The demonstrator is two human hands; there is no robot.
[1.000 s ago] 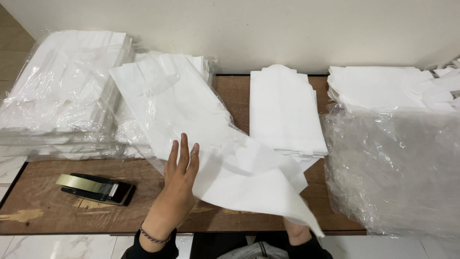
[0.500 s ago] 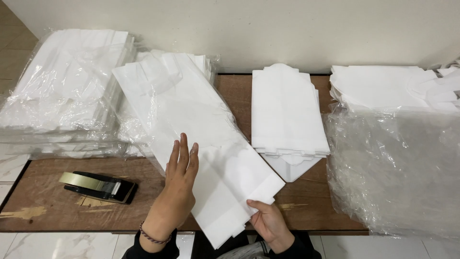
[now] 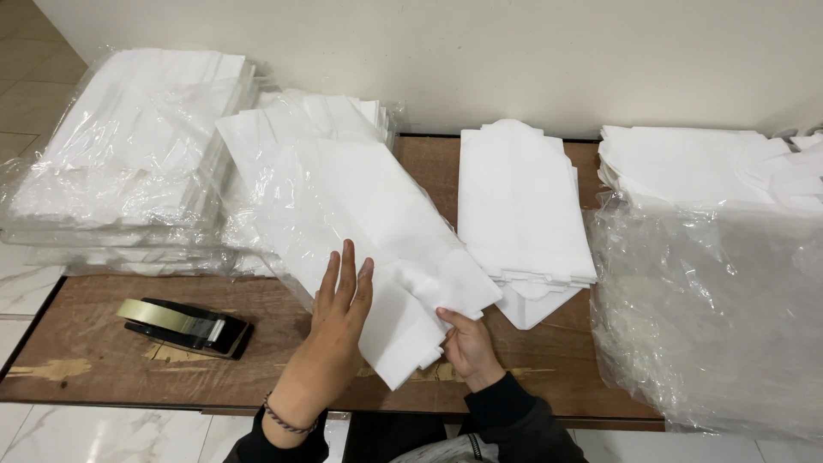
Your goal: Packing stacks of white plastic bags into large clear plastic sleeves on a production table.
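Since half a second ago our right hand (image 3: 467, 347) has moved up under the folded white garment (image 3: 377, 249) and pinches its lower edge, while our left hand (image 3: 339, 313) lies flat, fingers spread, keeping it steady on the wooden table (image 3: 111, 360).

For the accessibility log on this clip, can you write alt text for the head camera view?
A person's left hand lies flat on a white folded sheet on a brown wooden table, while the right hand pinches its near edge. Stacks of white sheets sit behind, some in clear plastic wrap, and a tape dispenser lies at the left.
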